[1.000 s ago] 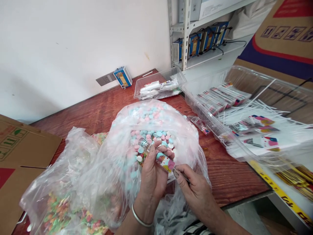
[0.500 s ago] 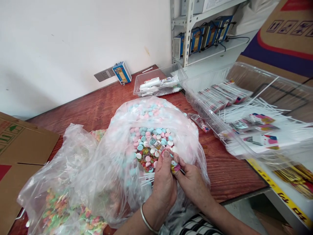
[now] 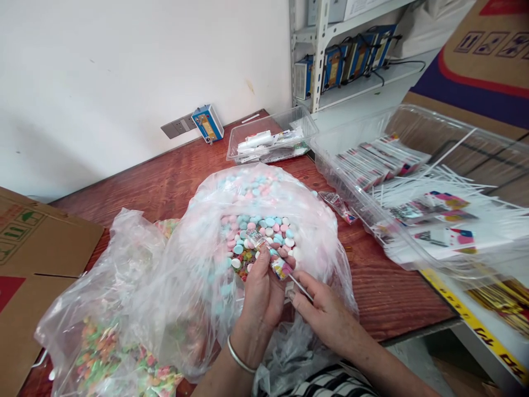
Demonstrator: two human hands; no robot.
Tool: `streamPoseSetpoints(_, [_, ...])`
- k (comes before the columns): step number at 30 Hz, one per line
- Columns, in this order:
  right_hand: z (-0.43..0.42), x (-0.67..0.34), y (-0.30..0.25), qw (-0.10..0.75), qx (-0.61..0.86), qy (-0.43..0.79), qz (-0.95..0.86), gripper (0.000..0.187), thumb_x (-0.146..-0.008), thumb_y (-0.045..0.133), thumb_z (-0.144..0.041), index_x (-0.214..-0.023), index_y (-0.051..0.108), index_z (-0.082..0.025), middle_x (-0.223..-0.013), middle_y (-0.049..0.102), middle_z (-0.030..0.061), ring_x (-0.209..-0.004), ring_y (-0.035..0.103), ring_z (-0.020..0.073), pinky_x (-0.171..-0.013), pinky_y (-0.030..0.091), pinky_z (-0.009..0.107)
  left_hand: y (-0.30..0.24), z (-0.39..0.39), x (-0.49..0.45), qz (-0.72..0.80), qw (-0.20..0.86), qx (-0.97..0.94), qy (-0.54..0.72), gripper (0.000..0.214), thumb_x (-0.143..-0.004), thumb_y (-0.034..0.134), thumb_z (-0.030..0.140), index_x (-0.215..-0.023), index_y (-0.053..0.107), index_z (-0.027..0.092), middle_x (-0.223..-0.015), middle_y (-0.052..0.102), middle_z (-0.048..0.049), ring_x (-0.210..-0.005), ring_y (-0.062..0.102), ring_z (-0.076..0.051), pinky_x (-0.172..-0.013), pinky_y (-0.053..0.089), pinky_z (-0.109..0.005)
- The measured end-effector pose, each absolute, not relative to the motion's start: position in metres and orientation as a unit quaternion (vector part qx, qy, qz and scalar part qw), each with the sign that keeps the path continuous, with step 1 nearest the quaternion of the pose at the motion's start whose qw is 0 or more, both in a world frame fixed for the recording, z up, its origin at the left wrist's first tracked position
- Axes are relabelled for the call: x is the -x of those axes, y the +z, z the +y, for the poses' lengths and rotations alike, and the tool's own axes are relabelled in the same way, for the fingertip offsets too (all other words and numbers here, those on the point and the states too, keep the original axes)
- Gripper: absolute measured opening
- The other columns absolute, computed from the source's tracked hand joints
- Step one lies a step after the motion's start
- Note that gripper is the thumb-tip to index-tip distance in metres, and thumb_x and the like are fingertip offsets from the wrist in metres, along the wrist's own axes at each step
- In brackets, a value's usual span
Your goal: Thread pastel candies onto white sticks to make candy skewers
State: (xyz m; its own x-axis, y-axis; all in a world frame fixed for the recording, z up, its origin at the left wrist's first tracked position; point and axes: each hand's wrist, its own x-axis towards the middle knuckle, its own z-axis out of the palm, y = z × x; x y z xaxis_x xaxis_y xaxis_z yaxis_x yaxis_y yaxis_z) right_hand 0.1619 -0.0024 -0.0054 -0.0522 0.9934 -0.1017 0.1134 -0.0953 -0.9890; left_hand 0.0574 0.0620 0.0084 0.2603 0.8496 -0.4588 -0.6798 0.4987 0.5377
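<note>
My left hand is closed on a small printed plastic packet, its thumb and fingers along the sides. The packet is clear and silvery at the far end, with pink and yellow print nearer me. From its near end comes a thin white stick, pinched by my right hand. Both hands are over a large clear plastic bag of pink, blue and white round candies. Small multicoloured candies show beside my left thumb, partly covered by it.
Another clear bag with colourful candies lies at left, beside a cardboard box. A clear plastic tray at right holds printed packets and white sticks; a smaller tray stands behind. Blue devices are by the wall and on the shelf.
My right hand has drawn back toward me and right, from the packet's body to the stick. The packet is now more exposed in my left hand, which has shifted slightly left.
</note>
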Motion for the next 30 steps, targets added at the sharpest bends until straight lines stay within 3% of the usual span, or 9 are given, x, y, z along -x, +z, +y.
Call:
streamPoseSetpoints(5, [-0.007, -0.159, -0.007, 0.427, 0.579, 0.469, -0.512, 0.024, -0.095, 0.042, -0.031, -0.085, 0.059, -0.018, -0.072, 0.06, -0.0001, -0.066, 0.054, 0.0154, -0.061, 0.043, 0.026, 0.013, 0.064, -0.053, 0.37, 0.772, -0.136, 0.498, 0.022, -0.089, 0.062, 0.035, -0.099, 0.064, 0.015, -0.092, 0.067, -0.0052, -0.075, 0.064, -0.013, -0.077, 0.053, -0.029])
streamPoseSetpoints(11, [-0.002, -0.151, -0.016, 0.49, 0.532, 0.58, -0.373, 0.032, -0.098, 0.033, -0.045, -0.096, 0.054, -0.02, -0.053, 0.029, -0.0101, -0.043, 0.027, 0.0108, -0.04, 0.025, 0.022, 0.013, 0.047, -0.058, 0.381, 0.785, -0.26, 0.414, 0.031, -0.079, 0.072, 0.025, -0.108, 0.066, 0.016, -0.106, 0.069, -0.008, -0.091, 0.065, -0.017, -0.079, 0.049, -0.025])
streamPoseSetpoints(16, [-0.003, -0.15, -0.011, 0.437, 0.6, 0.453, -0.493, 0.03, -0.098, 0.034, -0.038, -0.087, 0.056, -0.02, -0.069, 0.057, 0.0001, -0.062, 0.052, 0.0157, -0.057, 0.039, 0.026, 0.001, 0.047, -0.06, 0.451, 0.719, -0.307, 0.431, 0.021, -0.085, 0.063, 0.034, -0.097, 0.065, 0.017, -0.088, 0.068, -0.003, -0.076, 0.062, -0.014, -0.071, 0.046, -0.024])
streamPoseSetpoints(20, [-0.007, -0.154, -0.007, 0.361, 0.618, 0.398, -0.574, 0.036, -0.099, 0.032, -0.041, -0.082, 0.055, -0.02, -0.066, 0.061, 0.001, -0.06, 0.056, 0.0172, -0.057, 0.039, 0.027, 0.003, 0.052, -0.053, 0.513, 0.595, -0.468, 0.404, 0.021, -0.092, 0.051, 0.034, -0.083, 0.061, 0.019, -0.069, 0.059, 0.0027, -0.062, 0.051, -0.011, -0.062, 0.04, -0.021])
streamPoseSetpoints(22, [-0.007, -0.157, -0.009, 0.354, 0.653, 0.331, -0.582, 0.027, -0.095, 0.041, -0.04, -0.094, 0.056, -0.019, -0.065, 0.06, -0.0001, -0.058, 0.058, 0.0182, -0.055, 0.039, 0.028, 0.006, 0.054, -0.049, 0.538, 0.511, -0.558, 0.371, 0.021, -0.093, 0.047, 0.031, -0.087, 0.063, 0.019, -0.067, 0.059, 0.0022, -0.062, 0.05, -0.012, -0.062, 0.04, -0.023])
streamPoseSetpoints(25, [-0.003, -0.161, -0.017, 0.368, 0.689, 0.263, -0.565, 0.024, -0.091, 0.047, -0.032, -0.108, 0.053, -0.017, -0.075, 0.065, 0.0028, -0.066, 0.064, 0.0209, -0.06, 0.043, 0.03, 0.006, 0.053, -0.049, 0.542, 0.442, -0.628, 0.342, 0.024, -0.091, 0.049, 0.027, -0.107, 0.066, 0.021, -0.082, 0.068, -0.0021, -0.073, 0.058, -0.016, -0.073, 0.044, -0.027])
streamPoseSetpoints(28, [0.005, -0.165, -0.028, 0.401, 0.683, 0.289, -0.537, 0.017, -0.094, 0.043, -0.028, -0.104, 0.053, -0.019, -0.086, 0.069, 0.0054, -0.076, 0.067, 0.0217, -0.066, 0.047, 0.031, 0.002, 0.05, -0.053, 0.51, 0.484, -0.609, 0.368, 0.028, -0.086, 0.058, 0.026, -0.112, 0.068, 0.022, -0.098, 0.071, -0.0062, -0.088, 0.061, -0.02, -0.083, 0.045, -0.03])
streamPoseSetpoints(30, [0.01, -0.168, -0.033, 0.429, 0.667, 0.341, -0.505, 0.016, -0.095, 0.041, -0.029, -0.098, 0.053, -0.02, -0.08, 0.068, 0.0034, -0.07, 0.066, 0.0196, -0.062, 0.048, 0.03, -0.002, 0.047, -0.057, 0.495, 0.586, -0.517, 0.38, 0.035, -0.082, 0.064, 0.028, -0.116, 0.066, 0.022, -0.094, 0.071, -0.0059, -0.081, 0.063, -0.019, -0.076, 0.048, -0.029])
